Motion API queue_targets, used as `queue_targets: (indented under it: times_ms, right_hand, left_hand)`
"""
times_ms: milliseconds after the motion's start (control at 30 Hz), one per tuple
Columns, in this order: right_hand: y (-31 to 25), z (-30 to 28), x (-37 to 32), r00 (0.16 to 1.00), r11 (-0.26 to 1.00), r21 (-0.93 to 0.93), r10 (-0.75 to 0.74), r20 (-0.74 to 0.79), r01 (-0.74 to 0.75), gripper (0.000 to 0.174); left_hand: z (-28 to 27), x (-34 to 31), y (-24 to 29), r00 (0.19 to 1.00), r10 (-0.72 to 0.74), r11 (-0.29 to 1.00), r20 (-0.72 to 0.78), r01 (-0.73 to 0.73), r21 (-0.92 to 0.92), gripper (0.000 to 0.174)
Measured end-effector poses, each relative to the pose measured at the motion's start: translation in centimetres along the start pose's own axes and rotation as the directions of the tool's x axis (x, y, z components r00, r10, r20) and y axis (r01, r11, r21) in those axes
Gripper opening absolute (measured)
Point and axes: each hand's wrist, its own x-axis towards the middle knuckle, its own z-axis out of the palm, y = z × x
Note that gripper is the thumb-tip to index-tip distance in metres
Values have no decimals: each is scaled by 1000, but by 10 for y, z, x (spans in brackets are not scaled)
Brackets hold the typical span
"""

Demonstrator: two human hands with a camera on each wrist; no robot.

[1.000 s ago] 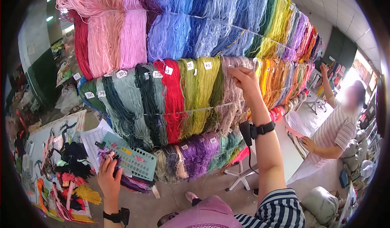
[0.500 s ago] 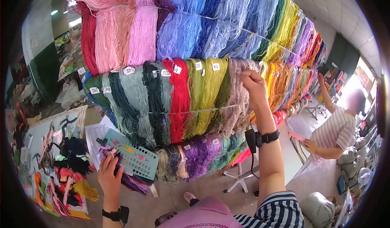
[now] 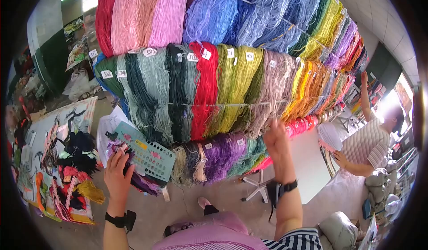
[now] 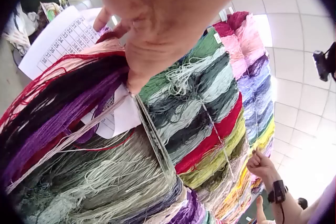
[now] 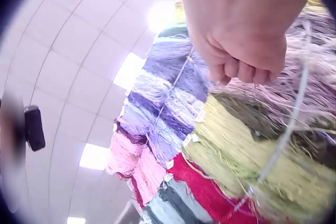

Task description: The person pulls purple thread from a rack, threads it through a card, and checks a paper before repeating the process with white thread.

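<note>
My left hand (image 3: pixel 118 174) grips a bundle of loose threads in purple, black, red and pink (image 4: pixel 68 103). With it the hand holds a printed number sheet (image 4: pixel 63 40) and a teal card with rows of holes (image 3: pixel 167 166), seen edge-on in the left wrist view. My right hand (image 3: pixel 278 145), blurred in the head view, is in front of the lower end of a mauve hank (image 3: pixel 272 87). Its fingers are curled in the right wrist view, pinching fine mauve thread (image 5: pixel 255 88); the fingertips are mostly hidden. Olive-yellow hanks (image 3: pixel 236 85) hang beside the mauve one.
Rows of labelled hanks fill the rack ahead, with blue ones (image 3: pixel 214 18) above and purple ones (image 3: pixel 223 158) below. Left, a table holds thread piles (image 3: pixel 80 156). At right, another person (image 3: pixel 368 145) stands by a white table (image 3: pixel 310 174). Sacks (image 3: pixel 336 230) lie at lower right.
My right hand has come down from the top of the mauve hank to its lower end, uncovering the label there. My left hand keeps its hold. The head view has tilted downward.
</note>
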Motion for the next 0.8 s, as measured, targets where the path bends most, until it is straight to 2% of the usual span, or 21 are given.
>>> queue_targets:
  times_ms: [33, 100, 167, 200, 233, 300, 367, 400, 433, 467, 500, 533, 567, 600, 633, 667, 733, 767, 800]
  right_hand:
    - [19, -26, -20, 998, 997, 54, 58, -33, -56, 6]
    - [49, -75, -64, 967, 980, -49, 181, -181, -193, 6]
    - [81, -139, -114, 869, 929, -128, 269, -415, -348, 12]
    - [105, -193, -143, 828, 856, -298, 231, -511, -423, 19]
    - [127, -246, -171, 786, 743, -446, 172, -594, -499, 26]
    - [147, -309, -213, 754, 419, -658, 107, -648, -625, 38]
    - [135, -345, -283, 749, -47, -755, 97, -655, -654, 43]
    - [126, -344, -294, 747, -56, -754, 104, -657, -655, 43]
    - [119, -343, -301, 821, -318, -803, 113, -560, -504, 42]
    - [117, -338, -296, 882, -552, -784, 171, -439, -283, 41]
    - [128, -347, -269, 926, -415, -854, 68, -372, -313, 36]
    - [146, -363, -248, 947, -266, -911, -31, -320, -317, 31]
    - [131, -299, -213, 979, -6, -979, 4, -204, -204, 24]
    - [123, -222, -178, 995, 339, -936, 0, -104, -98, 22]
    - [125, -162, -144, 996, 658, -749, 33, -77, -80, 23]
    - [118, -93, -120, 999, 717, -696, 52, 10, -30, 16]
    - [123, -4, -76, 959, 499, -852, 128, 252, 158, 8]
    - [126, 44, -65, 906, 484, -823, 128, 402, 297, 7]
    - [133, 86, -59, 861, 549, -766, 154, 485, 333, 6]
  left_hand:
    - [1, 0, 0, 1000, 13, 1000, -7, -13, 3, 41]
    - [-1, 1, 2, 1000, 19, 1000, 5, -19, 11, 40]
    - [-3, 1, 2, 1000, -2, 1000, 15, 2, 2, 39]
    - [-3, 2, 3, 1000, -8, 1000, 22, 8, -9, 38]
    - [-3, 0, 2, 999, -10, 1000, 33, 10, -11, 38]
    - [-1, -5, -3, 1000, 28, 1000, 9, -28, 5, 38]
    - [2, -3, -5, 999, 35, 999, 0, -35, -4, 38]
    - [4, -1, -6, 999, 43, 999, -18, -43, -10, 38]
    - [4, 1, -7, 998, 61, 998, -9, -61, -25, 37]
    - [2, 1, -7, 998, 61, 998, 0, -61, -23, 37]
    - [0, 1, -2, 999, 45, 999, -5, -45, 10, 36]
    - [0, 1, -5, 999, 47, 997, -21, -48, -53, 37]
    - [0, 0, -5, 999, 44, 998, -32, -46, -51, 38]
    - [0, -2, -4, 999, -2, 998, -42, 0, -63, 39]
    - [4, -4, -4, 997, -29, 999, -73, 26, -39, 41]
    - [3, -3, -2, 995, -34, 999, -94, 30, -45, 46]
    - [3, -5, -2, 987, -142, 983, -70, 132, -127, 52]
    - [4, -7, -2, 977, -207, 965, -51, 196, -174, 54]
    - [4, -7, -2, 971, -232, 962, -57, 221, -162, 54]
